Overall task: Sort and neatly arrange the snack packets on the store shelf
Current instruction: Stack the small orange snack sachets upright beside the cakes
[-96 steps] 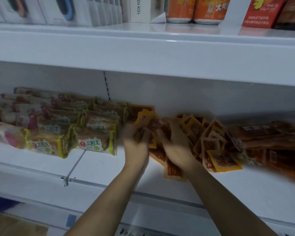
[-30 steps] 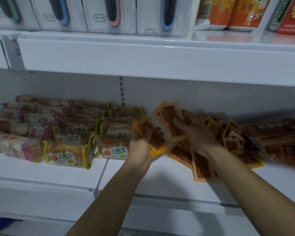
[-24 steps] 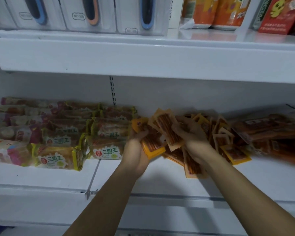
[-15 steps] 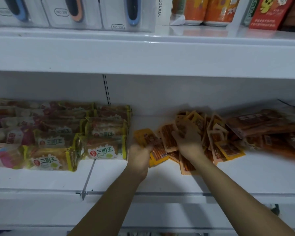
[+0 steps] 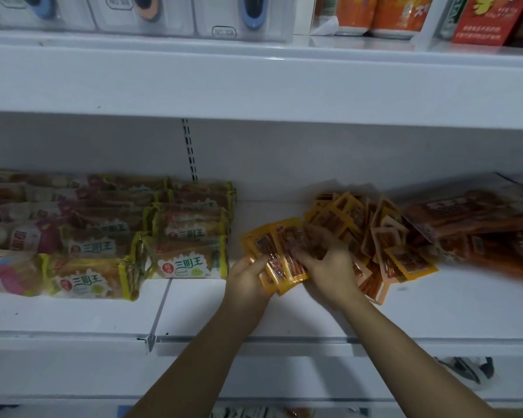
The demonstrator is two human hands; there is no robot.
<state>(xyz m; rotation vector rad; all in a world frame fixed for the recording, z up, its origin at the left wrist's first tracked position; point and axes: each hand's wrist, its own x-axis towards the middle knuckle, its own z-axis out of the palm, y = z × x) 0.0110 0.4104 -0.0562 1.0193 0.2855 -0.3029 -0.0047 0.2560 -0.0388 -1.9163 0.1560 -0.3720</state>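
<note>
My one view comes from my head, looking forward and slightly down at the white metal store shelf, near enough that my forearms fill the near edge. The far right looks blurred, perhaps from the wide lens.

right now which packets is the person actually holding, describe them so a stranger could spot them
Find the middle white shelf; sandwich-bread packs line its left side, a loose orange heap sits right of centre. In the gap between them, the held packets are fanned in both hands: the left hand grips their lower ends, the right hand meets their right edge. They alone are lifted.
</note>
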